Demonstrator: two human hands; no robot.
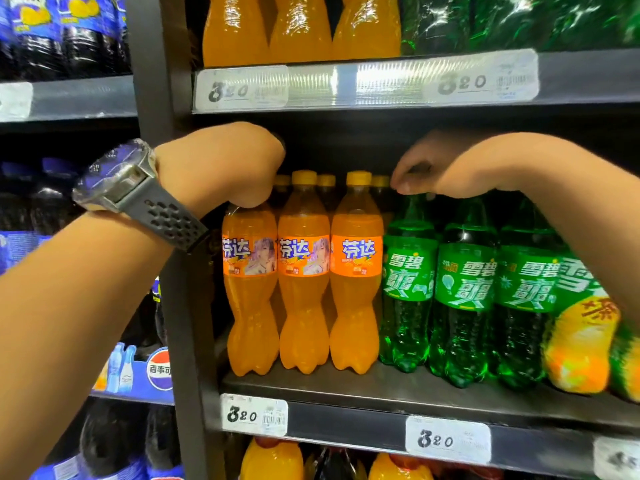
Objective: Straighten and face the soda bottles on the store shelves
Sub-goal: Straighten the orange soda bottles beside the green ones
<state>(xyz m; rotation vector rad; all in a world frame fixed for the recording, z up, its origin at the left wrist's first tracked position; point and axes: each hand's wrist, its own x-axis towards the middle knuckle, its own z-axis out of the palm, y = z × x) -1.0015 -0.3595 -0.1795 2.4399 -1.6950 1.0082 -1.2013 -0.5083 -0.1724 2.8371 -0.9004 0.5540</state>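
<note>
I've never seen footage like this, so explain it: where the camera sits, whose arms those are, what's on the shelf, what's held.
No machine here: one camera worn on a person's head looks at their own bare hands. The shelf holds orange soda bottles on the left, green bottles on the right. The left hand, wearing a watch, grips the top of the leftmost orange bottle. The right hand curls its fingers on the top of the leftmost green bottle.
</note>
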